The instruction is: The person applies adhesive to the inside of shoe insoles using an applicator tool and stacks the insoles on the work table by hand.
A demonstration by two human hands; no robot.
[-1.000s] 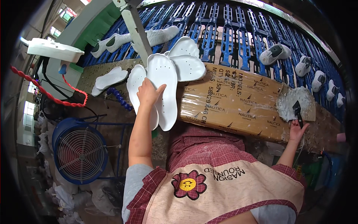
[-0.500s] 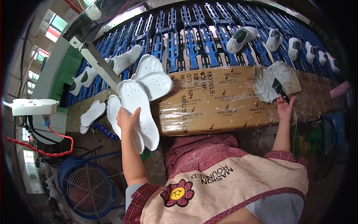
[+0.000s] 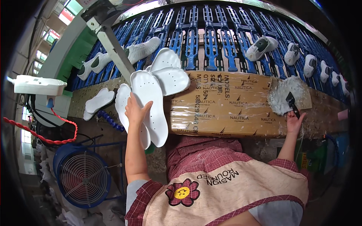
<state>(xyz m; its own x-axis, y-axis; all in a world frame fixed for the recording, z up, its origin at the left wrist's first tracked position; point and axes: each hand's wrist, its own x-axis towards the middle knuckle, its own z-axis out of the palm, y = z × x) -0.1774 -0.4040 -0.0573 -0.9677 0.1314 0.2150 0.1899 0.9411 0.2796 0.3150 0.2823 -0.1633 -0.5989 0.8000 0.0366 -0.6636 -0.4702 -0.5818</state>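
My left hand (image 3: 136,112) rests on a large white insole (image 3: 148,90) with small holes, thumb spread away from the fingers. The fingers lie along its left edge, where it overlaps another white insole (image 3: 121,101). More white insoles (image 3: 171,80) are fanned out just behind. Over on the right, my right hand (image 3: 293,122) grips the handle of a black scraper (image 3: 290,100). Its flat end rests on a mound of white paste (image 3: 281,96) spread on a piece of cardboard.
A plastic-wrapped cardboard surface (image 3: 222,113) runs across in front of me. Behind it is a blue slatted rack (image 3: 192,41) carrying several white shoes (image 3: 262,48). A grey metal post (image 3: 115,49) rises beside the insoles. Lower left are a blue fan (image 3: 86,180) and a red twisted cord (image 3: 45,139).
The view has shifted, moving the scene rightward. My left fingers have straightened along the insole and the thumb has spread outward. My right hand keeps the scraper at the paste.
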